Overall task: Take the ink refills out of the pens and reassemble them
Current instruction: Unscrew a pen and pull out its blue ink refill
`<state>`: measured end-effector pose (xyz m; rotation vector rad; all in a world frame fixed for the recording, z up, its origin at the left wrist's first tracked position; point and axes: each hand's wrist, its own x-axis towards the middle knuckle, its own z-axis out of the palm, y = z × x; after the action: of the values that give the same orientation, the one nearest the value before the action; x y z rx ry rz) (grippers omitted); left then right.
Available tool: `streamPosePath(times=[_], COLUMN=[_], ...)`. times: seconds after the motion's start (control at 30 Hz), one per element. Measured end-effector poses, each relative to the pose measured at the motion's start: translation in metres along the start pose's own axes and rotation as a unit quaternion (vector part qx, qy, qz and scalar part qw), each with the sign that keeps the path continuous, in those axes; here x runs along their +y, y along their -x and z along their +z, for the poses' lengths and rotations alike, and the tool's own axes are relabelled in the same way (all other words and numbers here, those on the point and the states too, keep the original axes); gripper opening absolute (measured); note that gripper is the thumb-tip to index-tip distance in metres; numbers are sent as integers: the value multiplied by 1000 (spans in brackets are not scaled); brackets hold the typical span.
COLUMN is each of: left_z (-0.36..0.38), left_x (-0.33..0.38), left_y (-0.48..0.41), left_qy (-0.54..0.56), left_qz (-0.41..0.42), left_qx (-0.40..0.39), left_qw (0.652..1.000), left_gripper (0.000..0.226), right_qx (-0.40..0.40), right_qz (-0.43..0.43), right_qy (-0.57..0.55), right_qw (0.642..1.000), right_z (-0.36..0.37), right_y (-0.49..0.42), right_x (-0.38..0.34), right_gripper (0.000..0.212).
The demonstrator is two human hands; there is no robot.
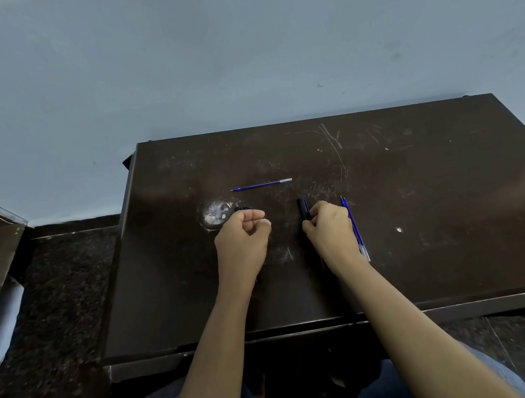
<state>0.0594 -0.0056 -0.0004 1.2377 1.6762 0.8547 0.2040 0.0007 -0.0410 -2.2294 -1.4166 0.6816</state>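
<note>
Refill, thin blue ink tube with a silver end (261,184), lies loose on the dark brown scratched surface (415,217), long axis running 9-to-3 o'clock, fine tip toward 9, silver end toward 3, tilted slightly up at the right. It sits at 12 o'clock of both hands, apart from them. Two more blue ink refills (356,232) lie side by side, touching each other, long axis roughly 11-to-5 o'clock, tips toward the far edge, clear ends toward the near edge; they lie just beside the right hand (330,229) on its 3 o'clock side, partly hidden under it.

Right-hand grip is clenched around a black pen barrel (303,209), which points to 12 o'clock, upper end sticking out past the fingers; a thin dark length shows below the wrist, unclear what.

Left hand (242,235) is curled in a loose fist, thumb against forefinger; a small dark piece (242,208) shows at its knuckles, cannot tell if the grip holds it. Round pale worn patch (216,215) on the surface touches the hand at 10 o'clock.

No containers on the surface. Wide bare room to the right and toward the far edge; the left edge is nearer the left hand; the near edge is under the forearms. Wall is pale blue (242,57).
</note>
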Motion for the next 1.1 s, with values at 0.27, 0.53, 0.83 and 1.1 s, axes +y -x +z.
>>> streamPosePath(times=[0.27, 0.53, 0.83, 1.1], left_z=[-2, -11, -19, -19], left_x=[0, -4, -7, -10], left_y=[-1, -5, -10, -12], left_qy=[6, -42, -46, -62], left_qz=[0, 3, -9, -21], left_qx=[24, 68, 70, 55], left_qw=[1000, 997, 996, 996], left_gripper=[14, 16, 19, 22], right_qx=[15, -9, -96, -94], right_qz=[-13, -108, -100, -52], right_qy=[14, 7, 32, 83], right_qw=[1000, 994, 990, 991], right_z=[-2, 19, 47, 38], right_y=[1, 23, 37, 38], right_x=[0, -39, -55, -52], right_gripper=[19, 21, 23, 21])
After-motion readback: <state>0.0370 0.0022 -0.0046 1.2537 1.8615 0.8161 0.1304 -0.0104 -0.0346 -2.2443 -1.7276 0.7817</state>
